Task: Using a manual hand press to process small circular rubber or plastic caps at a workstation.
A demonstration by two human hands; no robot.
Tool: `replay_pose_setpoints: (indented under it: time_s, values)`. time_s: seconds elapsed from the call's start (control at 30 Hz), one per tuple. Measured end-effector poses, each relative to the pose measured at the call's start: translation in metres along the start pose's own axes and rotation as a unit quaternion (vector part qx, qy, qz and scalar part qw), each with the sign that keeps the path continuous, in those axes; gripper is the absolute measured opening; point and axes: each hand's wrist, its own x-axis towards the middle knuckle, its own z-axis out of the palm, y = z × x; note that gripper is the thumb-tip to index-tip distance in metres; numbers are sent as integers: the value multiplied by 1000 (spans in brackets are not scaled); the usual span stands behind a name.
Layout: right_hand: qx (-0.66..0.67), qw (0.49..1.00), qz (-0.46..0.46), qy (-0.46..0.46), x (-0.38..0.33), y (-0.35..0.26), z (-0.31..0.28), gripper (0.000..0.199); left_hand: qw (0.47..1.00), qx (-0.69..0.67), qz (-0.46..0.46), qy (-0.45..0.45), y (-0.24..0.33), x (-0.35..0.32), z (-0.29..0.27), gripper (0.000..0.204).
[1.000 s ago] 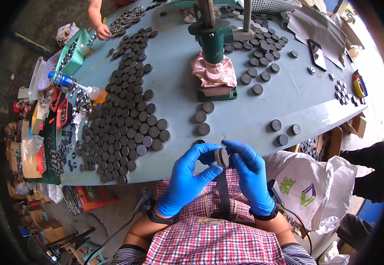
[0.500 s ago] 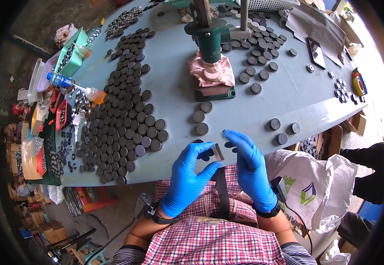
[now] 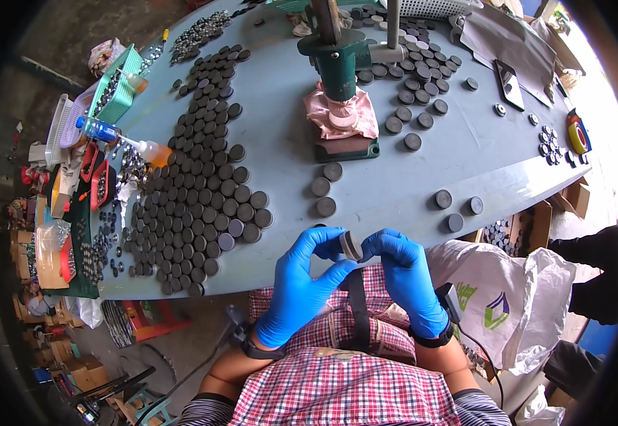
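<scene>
My left hand (image 3: 300, 287), in a blue glove, pinches a round dark disc with a pale metallic rim (image 3: 351, 246), tilted on its edge above the table's front edge. My right hand (image 3: 402, 273), also gloved in blue, has its fingers curled and its fingertips meet the disc's right side. Past the hands, a short row of dark discs (image 3: 326, 206) lies flat on the table. Behind that row stands a green hand press (image 3: 338, 78), with pink cloth (image 3: 358, 122) wrapped around its lower part and base.
Many dark discs (image 3: 202, 177) cover the table's left side; more (image 3: 422, 74) lie right of the press. A bottle with orange liquid (image 3: 154, 153) and a green basket (image 3: 118, 96) are at left. A phone (image 3: 509, 85) and a white sack (image 3: 507, 298) are at right.
My right hand has come in from the right, its fingers bending from nearly straight to curled against the disc. The disc has turned to show more of its rim and face.
</scene>
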Motion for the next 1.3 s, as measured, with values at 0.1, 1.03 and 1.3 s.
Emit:
replay_pose_setpoints:
  time_s: [0.1, 1.03, 1.3]
  values:
    - [28, 999, 3, -18, 0, 7, 1, 37, 914, -355, -194, -11, -6, 2, 0, 40]
    - [-340, 932, -62, 114, -10, 34, -19, 44, 988, 147, 31, -29, -56, 2, 33, 51]
    - [-449, 854, -80, 253, -14, 41, -41, 59, 919, 392, -4, 39, -69, 16, 17, 53]
